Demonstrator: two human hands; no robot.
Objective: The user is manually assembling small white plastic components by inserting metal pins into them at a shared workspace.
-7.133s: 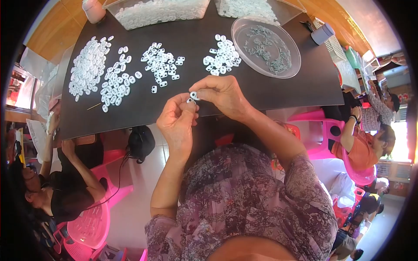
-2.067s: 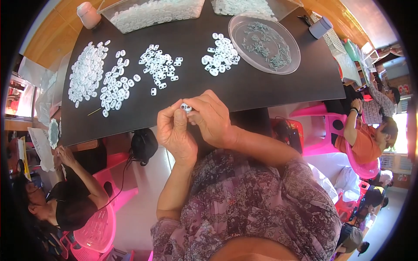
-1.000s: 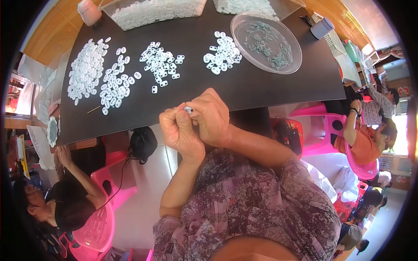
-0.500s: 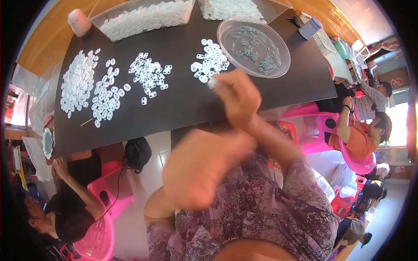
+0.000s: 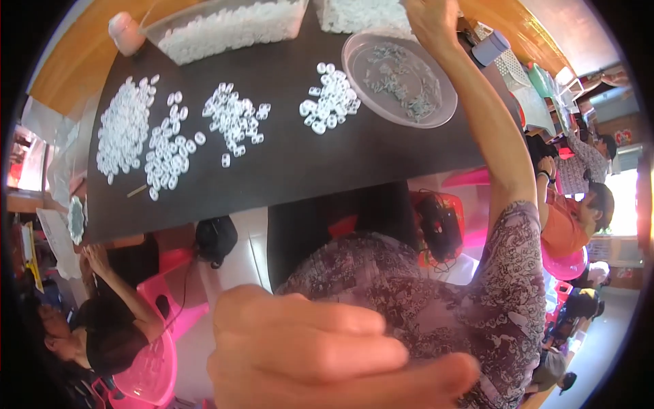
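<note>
My left hand is close up at the bottom of the view, off the table in front of my body. Its fingers are curled in and the thumb lies along them; whatever they may hold is hidden. My right arm stretches to the far right, with my right hand at the right end of a clear bin of small white pieces. The top edge of the picture cuts off its fingers. Below it sits a round clear tray with small grey-green pieces. Beside the tray lies a pile of white parts.
More white piles lie on the dark table: one central, two left. A long bin and a pinkish bottle stand at the back. A grey-lidded container is far right. People sit on pink chairs both sides.
My right hand has gone from beside the right-hand pile, where it pinched a small white piece, to the far bin. My left hand has come down and nearer the camera.
</note>
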